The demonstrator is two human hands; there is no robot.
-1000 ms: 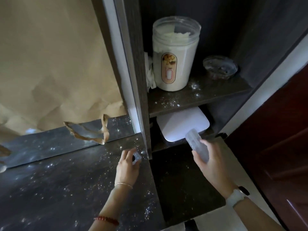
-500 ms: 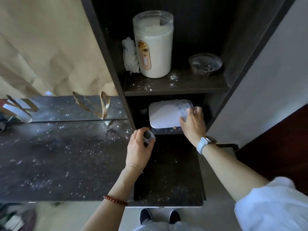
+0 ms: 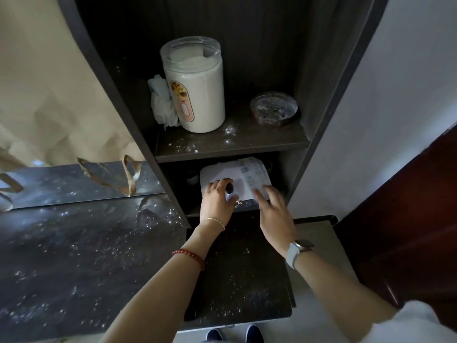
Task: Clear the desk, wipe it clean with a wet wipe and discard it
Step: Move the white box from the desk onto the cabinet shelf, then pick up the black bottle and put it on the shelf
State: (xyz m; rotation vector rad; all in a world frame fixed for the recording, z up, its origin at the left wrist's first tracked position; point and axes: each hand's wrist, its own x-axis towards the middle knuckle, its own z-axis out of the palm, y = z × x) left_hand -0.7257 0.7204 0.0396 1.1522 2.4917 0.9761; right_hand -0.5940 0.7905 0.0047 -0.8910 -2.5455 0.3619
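Observation:
The dark desk top [image 3: 74, 256] is speckled with white powder, as is its lower section [image 3: 242, 280] in front of the shelf unit. In the lower shelf compartment lies a white flat box [image 3: 220, 175] with a clear plastic case [image 3: 254, 175] on top of it. My left hand [image 3: 216, 204] reaches into that compartment and holds a small clear container with a dark top [image 3: 230, 190] over the white box. My right hand [image 3: 274, 214] is beside it with fingers spread at the near end of the clear case, not gripping it.
On the upper shelf [image 3: 232, 144] stand a large jar of white powder [image 3: 195, 90], a crumpled tissue [image 3: 162, 102] and a glass dish [image 3: 273, 110]. A mirror strip [image 3: 61, 184] and brown paper [image 3: 49, 82] back the desk. A dark red door [image 3: 408, 219] is at the right.
Both hands moved from the desk edge into the lower shelf compartment. The right hand put the clear case on the white box and opened; the left hand carried the small container in.

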